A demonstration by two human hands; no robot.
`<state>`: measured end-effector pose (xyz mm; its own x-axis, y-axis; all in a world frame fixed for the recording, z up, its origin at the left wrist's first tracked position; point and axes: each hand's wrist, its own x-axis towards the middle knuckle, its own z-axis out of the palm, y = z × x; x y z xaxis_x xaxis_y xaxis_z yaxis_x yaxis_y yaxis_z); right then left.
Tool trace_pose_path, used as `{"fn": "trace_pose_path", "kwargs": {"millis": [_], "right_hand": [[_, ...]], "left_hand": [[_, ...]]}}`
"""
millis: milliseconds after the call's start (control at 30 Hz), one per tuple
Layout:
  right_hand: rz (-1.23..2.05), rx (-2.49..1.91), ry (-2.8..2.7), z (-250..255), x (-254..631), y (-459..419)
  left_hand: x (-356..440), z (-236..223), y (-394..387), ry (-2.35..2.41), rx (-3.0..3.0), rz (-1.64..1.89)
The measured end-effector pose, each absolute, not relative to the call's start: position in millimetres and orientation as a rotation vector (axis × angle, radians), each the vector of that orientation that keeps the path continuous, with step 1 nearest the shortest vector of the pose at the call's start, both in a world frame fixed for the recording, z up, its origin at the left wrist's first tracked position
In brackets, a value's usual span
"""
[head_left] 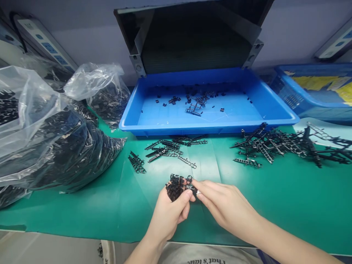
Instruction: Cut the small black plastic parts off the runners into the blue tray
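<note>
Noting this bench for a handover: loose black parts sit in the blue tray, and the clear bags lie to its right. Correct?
Not quite: the clear bags lie to the left of the blue tray, not its right, as the head view shows. The loose black parts do sit there.

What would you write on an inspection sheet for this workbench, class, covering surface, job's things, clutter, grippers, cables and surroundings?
Surface: green work mat.
Job's things: black moulded plastic cluster; small shiny piece, too small to identify.
Clutter: heap of black moulded strips at right; loose black strips ahead of the hands; clear plastic bags of black parts at left.
Grippers: left hand holds the cluster in its fingers; right hand pinches the shiny piece beside the cluster.
Cables: nothing seen.
Surroundings: blue plastic tray holding small black pieces; dark hinged panel behind it; blue crate at right.
</note>
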<state>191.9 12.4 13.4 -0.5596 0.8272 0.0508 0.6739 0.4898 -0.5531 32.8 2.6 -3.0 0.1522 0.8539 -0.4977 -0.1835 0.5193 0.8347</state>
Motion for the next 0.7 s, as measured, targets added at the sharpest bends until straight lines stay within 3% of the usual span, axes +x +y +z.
{"fn": "trace_pose_path", "kwargs": {"millis": [433, 700], "right_hand": [[0.355, -1.313, -2.396, -4.1, 182.7, 6.7], [0.452, -1.663, -2.453, -9.2, 184.6, 51.0]], "left_hand": [[39.1, -9.0, 0.0, 1.206, 0.589, 0.94], [26.7, -8.2, 4.2, 1.275, 0.6, 1.092]]}}
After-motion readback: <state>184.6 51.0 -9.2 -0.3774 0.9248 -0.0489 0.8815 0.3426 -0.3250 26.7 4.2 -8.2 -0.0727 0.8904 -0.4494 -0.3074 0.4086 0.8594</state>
